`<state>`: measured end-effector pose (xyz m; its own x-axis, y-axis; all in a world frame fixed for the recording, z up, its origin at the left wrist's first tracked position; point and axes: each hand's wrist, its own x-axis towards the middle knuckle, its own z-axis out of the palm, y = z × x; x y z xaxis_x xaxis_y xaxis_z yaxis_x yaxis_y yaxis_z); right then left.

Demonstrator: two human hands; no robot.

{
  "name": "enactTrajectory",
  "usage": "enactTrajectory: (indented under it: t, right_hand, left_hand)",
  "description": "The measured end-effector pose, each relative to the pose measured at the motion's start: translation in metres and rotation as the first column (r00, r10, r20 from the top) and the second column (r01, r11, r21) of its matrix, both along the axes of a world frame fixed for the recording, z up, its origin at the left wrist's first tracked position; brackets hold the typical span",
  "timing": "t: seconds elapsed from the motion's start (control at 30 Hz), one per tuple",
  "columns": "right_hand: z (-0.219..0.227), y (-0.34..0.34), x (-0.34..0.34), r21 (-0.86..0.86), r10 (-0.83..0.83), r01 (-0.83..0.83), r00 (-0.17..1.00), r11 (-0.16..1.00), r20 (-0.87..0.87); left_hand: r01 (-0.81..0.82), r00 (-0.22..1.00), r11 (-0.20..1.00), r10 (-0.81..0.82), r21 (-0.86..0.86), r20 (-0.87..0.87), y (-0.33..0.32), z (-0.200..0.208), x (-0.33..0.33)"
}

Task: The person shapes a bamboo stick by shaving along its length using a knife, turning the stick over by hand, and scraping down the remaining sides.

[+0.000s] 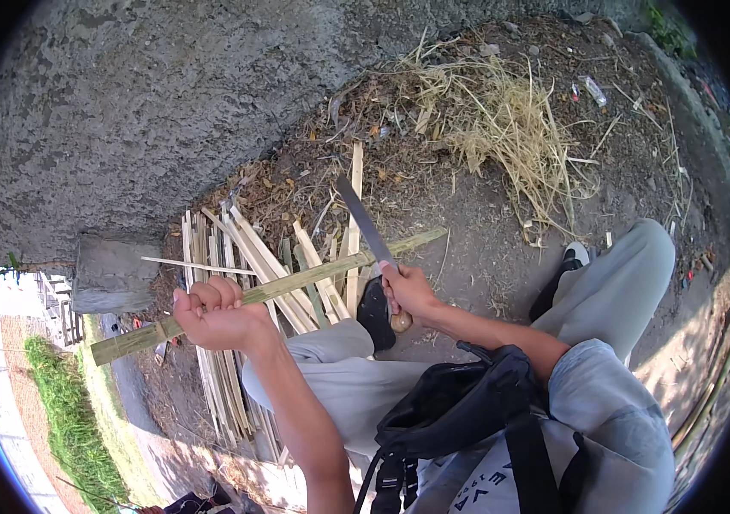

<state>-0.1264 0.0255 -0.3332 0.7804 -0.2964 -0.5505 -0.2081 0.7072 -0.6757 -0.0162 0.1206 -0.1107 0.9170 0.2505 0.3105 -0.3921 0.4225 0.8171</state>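
My left hand (221, 319) is closed around a long greenish split-bamboo strip (318, 274), which slants up from lower left to right of the middle. In my right hand (410, 293) is a machete (363, 218), gripped by its handle; a rounded wooden end shows below the fist. Its dark blade points up and left and crosses the strip near the strip's right part; whether the edge bites into it I cannot tell. Under and beside my left hand lies a pile of pale bamboo strips (219, 377), some fanned out toward my shoe.
A rough grey wall (168, 111) rises ahead, with a stone block (112, 274) at its left foot. Pale fibrous shavings (510, 128) are heaped on the dirt ground ahead right. My dark shoe (375, 315) is close below the blade. A black bag (450, 403) hangs at my waist.
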Motion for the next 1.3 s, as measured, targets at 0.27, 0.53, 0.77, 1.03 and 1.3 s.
enactTrajectory:
  t: [0.27, 0.53, 0.77, 1.03, 1.3]
  right_hand:
    - [0.035, 0.010, -0.006, 0.088, 0.028, -0.023, 0.998, 0.996, -0.058]
    - [0.031, 0.011, -0.002, 0.264, -0.001, 0.026, 0.995, 0.964, -0.097]
    - [0.004, -0.013, -0.005, 0.233, -0.079, 0.100, 0.992, 0.967, -0.100]
    - [0.032, -0.017, -0.009, 0.192, 0.069, -0.080, 0.996, 0.978, 0.064]
    - [0.102, -0.016, -0.021, 0.054, 0.327, -0.345, 0.921, 0.937, 0.210]
  left_hand:
    - [-0.219, 0.974, 0.975, 0.221, 0.040, -0.058, -0.018, 0.011, -0.003]
    - [-0.257, 0.963, 0.966, 0.259, 0.033, -0.070, -0.015, 0.013, -0.002]
    - [-0.200, 0.979, 0.979, 0.202, 0.042, -0.040, -0.043, 0.019, -0.023]
    - [-0.211, 0.977, 0.974, 0.211, 0.089, 0.005, -0.048, 0.021, -0.030]
    - [-0.181, 0.983, 0.979, 0.178, 0.091, 0.037, -0.041, 0.020, -0.034]
